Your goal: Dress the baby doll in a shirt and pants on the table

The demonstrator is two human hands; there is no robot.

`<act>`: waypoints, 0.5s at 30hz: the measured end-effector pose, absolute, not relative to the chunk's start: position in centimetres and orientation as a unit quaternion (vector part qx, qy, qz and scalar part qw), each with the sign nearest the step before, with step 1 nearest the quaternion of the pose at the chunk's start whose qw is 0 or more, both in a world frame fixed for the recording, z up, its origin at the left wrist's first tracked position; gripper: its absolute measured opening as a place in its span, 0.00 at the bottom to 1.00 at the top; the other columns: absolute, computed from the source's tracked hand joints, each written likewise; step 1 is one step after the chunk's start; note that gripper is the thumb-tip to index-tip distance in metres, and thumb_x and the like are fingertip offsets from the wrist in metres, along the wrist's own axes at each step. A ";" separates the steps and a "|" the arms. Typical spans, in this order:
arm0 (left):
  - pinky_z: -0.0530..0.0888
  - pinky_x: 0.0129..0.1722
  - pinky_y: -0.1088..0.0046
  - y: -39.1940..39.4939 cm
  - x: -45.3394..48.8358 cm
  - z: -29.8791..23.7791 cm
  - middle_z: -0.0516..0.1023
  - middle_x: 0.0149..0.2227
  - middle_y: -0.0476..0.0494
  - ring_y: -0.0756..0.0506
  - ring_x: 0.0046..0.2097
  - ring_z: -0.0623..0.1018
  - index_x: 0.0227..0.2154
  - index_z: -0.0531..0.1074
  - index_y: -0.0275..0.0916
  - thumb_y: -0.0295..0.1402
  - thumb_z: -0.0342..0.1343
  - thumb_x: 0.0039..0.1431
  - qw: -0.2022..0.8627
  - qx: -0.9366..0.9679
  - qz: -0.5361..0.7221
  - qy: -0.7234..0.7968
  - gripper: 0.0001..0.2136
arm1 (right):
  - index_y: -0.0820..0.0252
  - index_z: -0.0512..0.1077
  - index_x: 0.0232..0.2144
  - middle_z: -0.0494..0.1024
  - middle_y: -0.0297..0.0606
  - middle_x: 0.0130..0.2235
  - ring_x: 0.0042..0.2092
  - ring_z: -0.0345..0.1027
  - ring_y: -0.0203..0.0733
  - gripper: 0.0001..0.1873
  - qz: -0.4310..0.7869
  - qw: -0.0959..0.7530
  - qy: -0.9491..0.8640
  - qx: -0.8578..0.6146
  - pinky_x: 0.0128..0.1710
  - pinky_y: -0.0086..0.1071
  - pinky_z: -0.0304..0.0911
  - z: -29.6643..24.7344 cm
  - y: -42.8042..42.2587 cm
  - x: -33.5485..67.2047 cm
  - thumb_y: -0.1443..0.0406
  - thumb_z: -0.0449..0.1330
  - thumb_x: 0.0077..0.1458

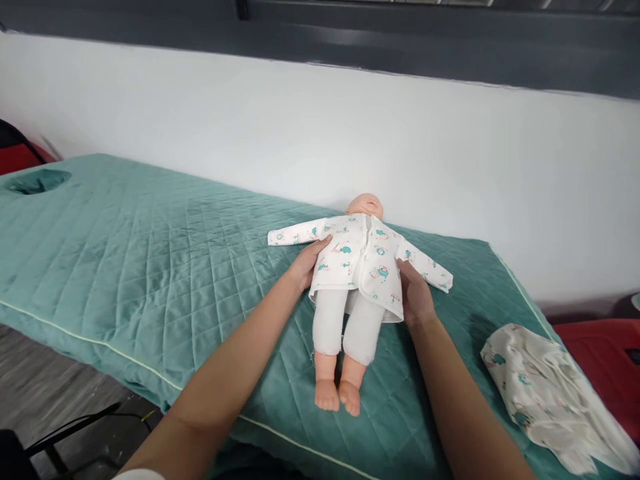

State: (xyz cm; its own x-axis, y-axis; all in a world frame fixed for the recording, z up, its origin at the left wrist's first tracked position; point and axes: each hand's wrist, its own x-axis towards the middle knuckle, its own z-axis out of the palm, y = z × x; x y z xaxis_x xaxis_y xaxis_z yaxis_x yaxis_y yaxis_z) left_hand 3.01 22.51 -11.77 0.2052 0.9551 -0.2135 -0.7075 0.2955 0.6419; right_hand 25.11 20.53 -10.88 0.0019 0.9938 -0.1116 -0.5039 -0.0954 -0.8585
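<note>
A baby doll lies on its back on a green quilted bed cover, its head by the wall and its feet toward me. It wears a white long-sleeved jacket with a small teal and pink print, both sleeves spread outward. White cloth legs show below the hem. My left hand grips the doll's side just under the armpit, thumb on the jacket front. On the opposite side my right hand holds the doll's torso, its fingers partly hidden behind the jacket.
A crumpled printed white cloth rests at the bed's right edge. Beyond it stands a red object. The white wall borders the far side. A round opening shows in the bed's left end. Dark floor lies at lower left.
</note>
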 end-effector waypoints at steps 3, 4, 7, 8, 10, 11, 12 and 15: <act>0.79 0.55 0.61 23.9 3.3 -11.8 0.84 0.45 0.33 0.41 0.45 0.85 0.50 0.76 0.30 0.36 0.59 0.64 0.756 0.200 0.549 0.294 0.16 | 0.56 0.76 0.46 0.84 0.37 0.46 0.50 0.78 0.51 0.20 0.641 0.591 -0.299 -0.388 0.48 0.45 0.77 -10.6 21.6 25.0 0.59 0.68 0.49; 0.78 0.56 0.60 24.1 3.4 -11.8 0.84 0.45 0.33 0.40 0.45 0.85 0.50 0.76 0.30 0.36 0.59 0.64 0.760 0.198 0.545 0.294 0.16 | 0.56 0.76 0.45 0.84 0.38 0.46 0.50 0.78 0.52 0.19 0.646 0.587 -0.293 -0.390 0.48 0.46 0.77 -10.6 21.9 25.1 0.59 0.67 0.50; 0.78 0.56 0.59 24.2 3.4 -11.7 0.84 0.46 0.34 0.40 0.46 0.85 0.51 0.76 0.31 0.36 0.59 0.64 0.767 0.191 0.538 0.294 0.16 | 0.55 0.76 0.42 0.84 0.38 0.43 0.48 0.79 0.53 0.14 0.668 0.572 -0.286 -0.380 0.47 0.50 0.77 -10.9 22.6 25.9 0.56 0.63 0.55; 0.78 0.56 0.59 24.1 3.3 -11.7 0.84 0.46 0.35 0.40 0.45 0.85 0.51 0.76 0.31 0.36 0.59 0.64 0.767 0.189 0.538 0.295 0.16 | 0.54 0.76 0.41 0.84 0.38 0.42 0.48 0.79 0.53 0.13 0.673 0.571 -0.285 -0.373 0.48 0.50 0.77 -11.1 22.8 26.3 0.55 0.61 0.56; 0.79 0.55 0.61 23.8 3.2 -11.8 0.85 0.45 0.36 0.42 0.44 0.85 0.50 0.76 0.32 0.35 0.60 0.63 0.761 0.188 0.544 0.299 0.16 | 0.53 0.75 0.39 0.84 0.37 0.40 0.48 0.79 0.52 0.11 0.677 0.575 -0.279 -0.364 0.49 0.50 0.76 -11.4 23.3 27.2 0.56 0.59 0.59; 0.79 0.55 0.61 23.7 3.2 -11.9 0.85 0.45 0.36 0.42 0.43 0.85 0.49 0.76 0.32 0.35 0.60 0.63 0.758 0.191 0.546 0.303 0.15 | 0.53 0.75 0.39 0.83 0.38 0.39 0.48 0.79 0.51 0.11 0.677 0.579 -0.278 -0.360 0.49 0.50 0.76 -11.5 23.5 27.6 0.56 0.58 0.59; 0.79 0.55 0.62 23.6 3.1 -11.9 0.85 0.45 0.36 0.42 0.43 0.85 0.48 0.77 0.32 0.34 0.61 0.62 0.754 0.196 0.546 0.306 0.15 | 0.53 0.75 0.39 0.83 0.38 0.38 0.48 0.79 0.51 0.10 0.675 0.582 -0.279 -0.357 0.50 0.50 0.76 -11.6 23.7 28.0 0.57 0.58 0.60; 0.79 0.53 0.63 23.3 3.1 -12.1 0.85 0.45 0.36 0.42 0.43 0.85 0.48 0.77 0.32 0.34 0.62 0.61 0.750 0.216 0.545 0.306 0.15 | 0.51 0.74 0.38 0.82 0.36 0.38 0.49 0.78 0.50 0.07 0.653 0.606 -0.293 -0.347 0.51 0.50 0.75 -11.8 24.1 28.5 0.58 0.58 0.60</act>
State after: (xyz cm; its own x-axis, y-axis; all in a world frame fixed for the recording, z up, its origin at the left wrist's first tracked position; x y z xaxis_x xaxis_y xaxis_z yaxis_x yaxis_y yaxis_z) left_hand 3.05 23.34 -12.06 0.2188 0.9497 -0.2241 -0.6858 0.3130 0.6571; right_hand 28.49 24.13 -11.85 -0.0255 0.9948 -0.0983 -0.5882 -0.0945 -0.8032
